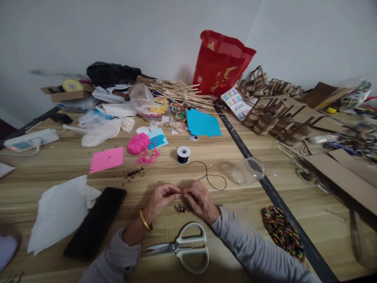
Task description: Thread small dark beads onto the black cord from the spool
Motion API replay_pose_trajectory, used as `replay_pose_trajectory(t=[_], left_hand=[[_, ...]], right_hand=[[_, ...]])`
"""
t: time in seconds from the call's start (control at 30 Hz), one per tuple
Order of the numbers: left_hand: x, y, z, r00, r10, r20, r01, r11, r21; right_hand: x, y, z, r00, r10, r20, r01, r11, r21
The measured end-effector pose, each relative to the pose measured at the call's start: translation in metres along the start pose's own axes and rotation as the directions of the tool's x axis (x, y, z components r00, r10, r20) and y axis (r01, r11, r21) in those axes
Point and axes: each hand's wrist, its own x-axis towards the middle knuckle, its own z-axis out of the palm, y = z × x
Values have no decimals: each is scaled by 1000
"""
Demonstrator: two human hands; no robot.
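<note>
My left hand [161,198] and my right hand [200,198] meet at the middle of the table, fingertips pinched on a thin dark cord between them. Just below the fingertips lies a small pile of dark, multicoloured beads [181,208]. A white spool of black cord [183,155] stands beyond the hands, and its loose cord [207,177] curls toward my right hand. Nearer the body, scissors with pale handles [193,253] lie on the table, blades to the left. A heap of colourful strung beads [282,232] rests right of my right forearm.
A black phone [96,222] and white tissue [60,212] lie left. Behind them are pink paper [106,159] and pink yarn [138,143]. A clear round container [253,169] sits right of the cord. Red bag [220,65], sticks and small wooden baskets [265,120] line the back.
</note>
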Motion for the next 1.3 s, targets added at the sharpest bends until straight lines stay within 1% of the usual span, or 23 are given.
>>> replay_pose_trajectory(t=[0.3, 0.53, 0.87, 1.3], left_hand=[[-1, -6, -3, 998, 62, 12, -62, 997, 54], [1, -10, -2, 999, 34, 35, -35, 999, 15], [-1, -4, -1, 999, 37, 35, -38, 999, 34], [0, -7, 0, 997, 56, 43, -57, 998, 16]], right_hand=[[0, -1, -1, 1000, -7, 3, 7, 1000, -1], [0, -1, -1, 1000, -7, 25, 7, 1000, -14], [-2, 3, 2, 999, -10, 35, 11, 1000, -17], [0, 2, 0, 999, -30, 44, 31, 999, -11]])
